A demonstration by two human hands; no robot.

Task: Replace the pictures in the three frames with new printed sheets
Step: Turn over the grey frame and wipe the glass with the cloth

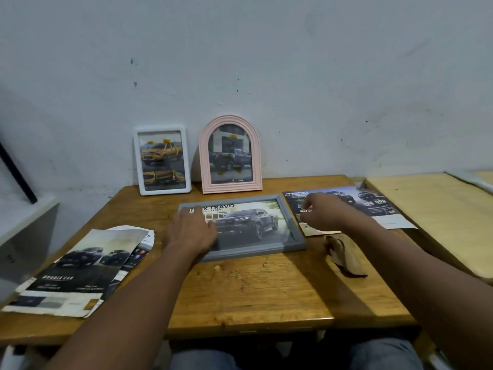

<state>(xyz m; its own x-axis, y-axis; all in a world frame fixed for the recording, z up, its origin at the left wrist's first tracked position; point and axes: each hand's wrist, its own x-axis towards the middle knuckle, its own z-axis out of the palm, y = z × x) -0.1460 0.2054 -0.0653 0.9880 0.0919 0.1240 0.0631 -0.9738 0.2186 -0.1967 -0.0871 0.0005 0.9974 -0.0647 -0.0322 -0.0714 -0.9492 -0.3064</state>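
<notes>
Two hands out in the head view: left hand (190, 225) lies flat on the left end of the grey frame (256, 251), mid-picture on the table (253, 295), long axis left-right. Right hand (322, 209), blurred, fingers bent, hovers over the printed sheet (373, 206) just right of it; grip unclear.

**Bare forearms, blue-grey trousers**

We see both arms uncovered along their whole visible length: the left forearm (149, 284) and the right forearm (400, 252) are bare to the wrist. On a finger of the left grip (190, 228) we make out a small pale glint, perhaps a ring, though it is too blurred to be sure. The right grip (324, 212) is smeared by blur. At the bottom edge we see trousers (202, 360) of faded blue-grey cloth, with a dark gap between the legs.
</notes>
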